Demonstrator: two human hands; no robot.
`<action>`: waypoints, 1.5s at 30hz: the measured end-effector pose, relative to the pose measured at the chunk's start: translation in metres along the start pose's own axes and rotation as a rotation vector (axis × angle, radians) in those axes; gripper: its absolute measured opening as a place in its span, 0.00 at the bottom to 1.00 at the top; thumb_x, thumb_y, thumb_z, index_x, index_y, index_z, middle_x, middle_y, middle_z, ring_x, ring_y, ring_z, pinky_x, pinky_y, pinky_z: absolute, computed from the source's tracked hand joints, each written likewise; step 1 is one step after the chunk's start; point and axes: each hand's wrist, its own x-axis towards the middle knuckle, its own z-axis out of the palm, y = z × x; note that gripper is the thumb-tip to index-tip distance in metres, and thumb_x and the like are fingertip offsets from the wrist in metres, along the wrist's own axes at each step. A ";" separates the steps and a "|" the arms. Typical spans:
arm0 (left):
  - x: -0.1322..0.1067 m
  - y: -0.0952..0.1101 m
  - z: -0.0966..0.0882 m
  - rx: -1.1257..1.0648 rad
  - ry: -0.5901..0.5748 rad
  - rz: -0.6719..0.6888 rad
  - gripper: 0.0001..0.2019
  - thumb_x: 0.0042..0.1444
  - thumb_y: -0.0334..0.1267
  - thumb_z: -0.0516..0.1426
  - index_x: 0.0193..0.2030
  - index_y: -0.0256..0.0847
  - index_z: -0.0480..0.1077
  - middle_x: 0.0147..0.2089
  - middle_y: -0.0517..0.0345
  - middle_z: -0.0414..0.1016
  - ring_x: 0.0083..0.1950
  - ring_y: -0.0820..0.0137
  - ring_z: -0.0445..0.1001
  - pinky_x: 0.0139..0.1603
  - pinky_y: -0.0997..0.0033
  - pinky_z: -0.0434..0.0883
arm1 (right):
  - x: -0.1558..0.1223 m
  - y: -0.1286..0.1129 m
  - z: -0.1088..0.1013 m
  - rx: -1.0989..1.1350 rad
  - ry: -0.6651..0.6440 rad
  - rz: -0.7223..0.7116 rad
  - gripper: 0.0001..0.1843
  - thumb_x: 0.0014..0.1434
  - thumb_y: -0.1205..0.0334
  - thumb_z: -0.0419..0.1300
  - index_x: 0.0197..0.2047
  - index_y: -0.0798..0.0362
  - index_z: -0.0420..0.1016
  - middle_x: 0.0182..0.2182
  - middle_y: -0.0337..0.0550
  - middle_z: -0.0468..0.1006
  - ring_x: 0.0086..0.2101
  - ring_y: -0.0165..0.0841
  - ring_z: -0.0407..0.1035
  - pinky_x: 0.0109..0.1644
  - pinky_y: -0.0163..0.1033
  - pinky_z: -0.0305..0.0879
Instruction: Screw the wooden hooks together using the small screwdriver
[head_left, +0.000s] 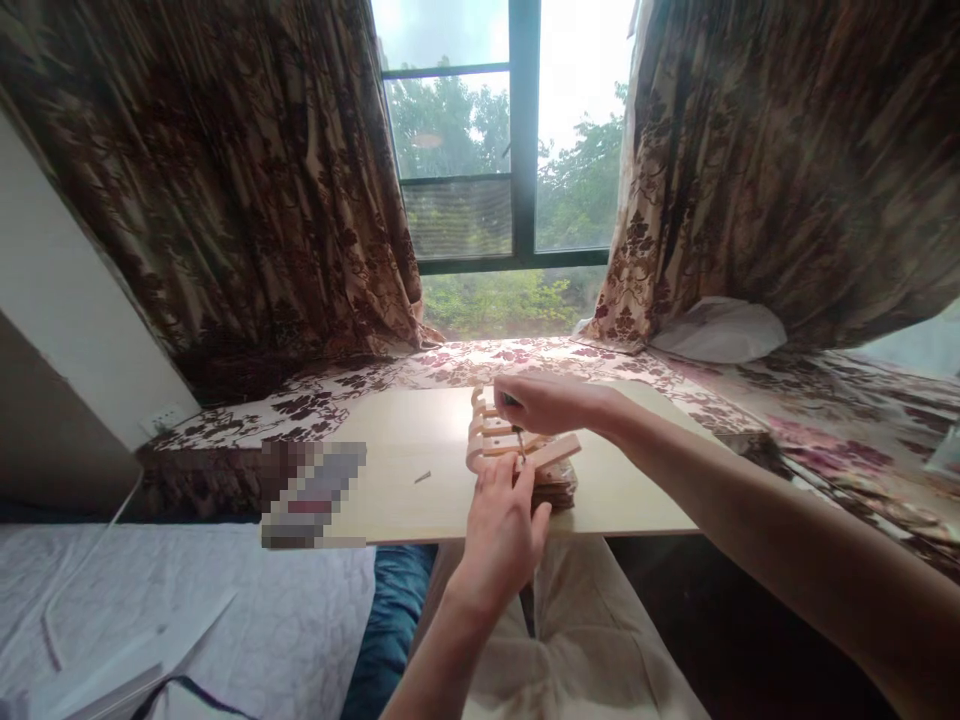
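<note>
- Centrally, a small wooden frame point(491, 433) is set on a pale board point(405, 425), near the board's front edge and under both hands.
- By several slats point(495, 443), a curved side piece point(474, 447) is met along the frame's left.
- A screwdriver point(521, 446) is held in the right hand point(538, 400), the fingers wrapped around its handle; its shaft is pointed down at the frame, but what is met by the tip cannot be told.
- By the left hand point(501, 510), the near end is apparently steadied, its fingers slightly spread; whether anything is pinched beneath them cannot be told.
- Several slats appear to be in place, so the work is judged partly done; since one slanted slat point(561, 453) is stuck out at the right, some fitting seems to be left.
- Beneath that slat, a stack of flat pieces point(559, 492) is seen.
- Farther left, a small thin piece point(423, 477) is laid on the board, and something is hidden by a pixelated patch point(315, 495).
- Beyond, a window point(480, 215) is flanked by patterned curtains point(330, 230).
</note>
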 end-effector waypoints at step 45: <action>0.002 -0.006 -0.008 -0.114 -0.007 0.067 0.19 0.58 0.35 0.56 0.57 0.40 0.66 0.60 0.47 0.66 0.62 0.57 0.63 0.65 0.51 0.61 | -0.009 0.021 -0.009 0.055 -0.008 0.127 0.13 0.61 0.56 0.56 0.36 0.57 0.75 0.28 0.44 0.76 0.25 0.27 0.62 0.27 0.31 0.52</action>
